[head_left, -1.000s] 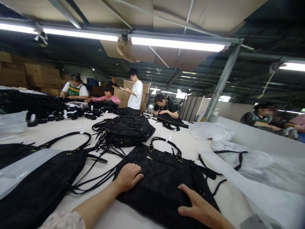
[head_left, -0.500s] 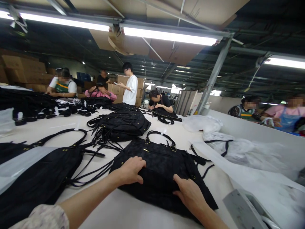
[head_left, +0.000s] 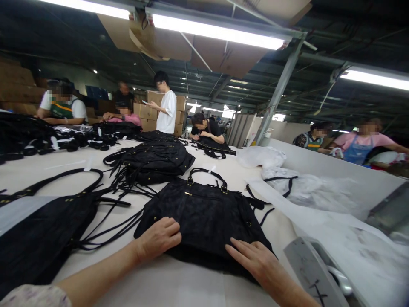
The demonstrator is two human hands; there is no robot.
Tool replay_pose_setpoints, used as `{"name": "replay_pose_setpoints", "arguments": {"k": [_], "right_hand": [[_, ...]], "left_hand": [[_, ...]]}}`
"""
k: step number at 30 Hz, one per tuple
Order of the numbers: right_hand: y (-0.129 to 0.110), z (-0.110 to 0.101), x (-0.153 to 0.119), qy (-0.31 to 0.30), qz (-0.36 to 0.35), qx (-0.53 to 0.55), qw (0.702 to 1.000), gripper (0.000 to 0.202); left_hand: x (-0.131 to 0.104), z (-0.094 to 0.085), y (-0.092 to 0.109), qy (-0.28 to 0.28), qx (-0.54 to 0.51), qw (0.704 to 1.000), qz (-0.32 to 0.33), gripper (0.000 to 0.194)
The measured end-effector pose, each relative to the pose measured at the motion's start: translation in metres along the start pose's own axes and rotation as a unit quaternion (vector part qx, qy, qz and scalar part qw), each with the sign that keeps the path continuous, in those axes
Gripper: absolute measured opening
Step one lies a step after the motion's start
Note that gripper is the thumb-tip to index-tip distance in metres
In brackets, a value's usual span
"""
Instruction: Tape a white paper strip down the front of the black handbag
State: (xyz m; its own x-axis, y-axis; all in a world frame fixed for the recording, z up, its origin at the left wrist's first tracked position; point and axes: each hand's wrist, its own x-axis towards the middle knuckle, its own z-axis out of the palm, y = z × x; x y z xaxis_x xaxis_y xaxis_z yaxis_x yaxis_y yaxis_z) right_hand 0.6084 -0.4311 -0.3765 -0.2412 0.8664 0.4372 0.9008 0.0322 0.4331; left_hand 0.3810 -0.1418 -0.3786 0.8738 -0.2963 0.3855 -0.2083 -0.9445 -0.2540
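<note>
Black bag (head_left: 201, 213) laid flat on worktop (head_left: 156, 281), pressed by both hands: left hand (head_left: 159, 238) with fingers curled, right hand (head_left: 255, 260) with fingers spread. Flanked by second black bag (head_left: 47, 230) and plastic sheeting (head_left: 338, 230). Bag pile (head_left: 153, 160) set behind; grey device (head_left: 315, 268) placed right. Contents can't be seen.

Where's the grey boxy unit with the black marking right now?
Head view, lower right by the bottom edge: the grey boxy unit is just right of the right hand and black bag, beside the whitish plastic sheeting.
</note>
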Motion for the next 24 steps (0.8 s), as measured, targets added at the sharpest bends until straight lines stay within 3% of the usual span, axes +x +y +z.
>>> {"name": "replay_pose_setpoints", "arguments": {"k": [3, 8, 14, 18, 21, 24], "right_hand": [[-0.009, 0.003, -0.014, -0.001, -0.008, -0.045, 0.999, 0.061], [-0.024, 0.008, -0.032, -0.045, -0.005, -0.103, 0.994, 0.071], [-0.036, 0.011, -0.040, -0.072, 0.026, -0.111, 0.991, 0.081], [-0.042, 0.014, -0.041, -0.064, 0.041, -0.092, 0.993, 0.087], [-0.044, 0.015, -0.041, -0.059, 0.046, -0.097, 0.992, 0.088], [-0.045, 0.015, -0.038, -0.050, 0.051, -0.106, 0.992, 0.090]], "left_hand": [[-0.009, -0.002, 0.005, 0.022, 0.037, 0.999, 0.030, 0.014], [-0.025, -0.009, 0.011, -0.041, 0.006, 0.999, -0.007, 0.036], [-0.046, -0.004, 0.008, -0.053, -0.064, 0.994, -0.066, 0.066], [-0.056, 0.000, 0.010, -0.091, -0.068, 0.991, -0.077, 0.071], [-0.050, -0.012, 0.014, -0.127, -0.068, 0.983, -0.113, 0.077], [-0.011, -0.042, 0.020, -0.192, -0.087, 0.964, -0.162, 0.067]]}}
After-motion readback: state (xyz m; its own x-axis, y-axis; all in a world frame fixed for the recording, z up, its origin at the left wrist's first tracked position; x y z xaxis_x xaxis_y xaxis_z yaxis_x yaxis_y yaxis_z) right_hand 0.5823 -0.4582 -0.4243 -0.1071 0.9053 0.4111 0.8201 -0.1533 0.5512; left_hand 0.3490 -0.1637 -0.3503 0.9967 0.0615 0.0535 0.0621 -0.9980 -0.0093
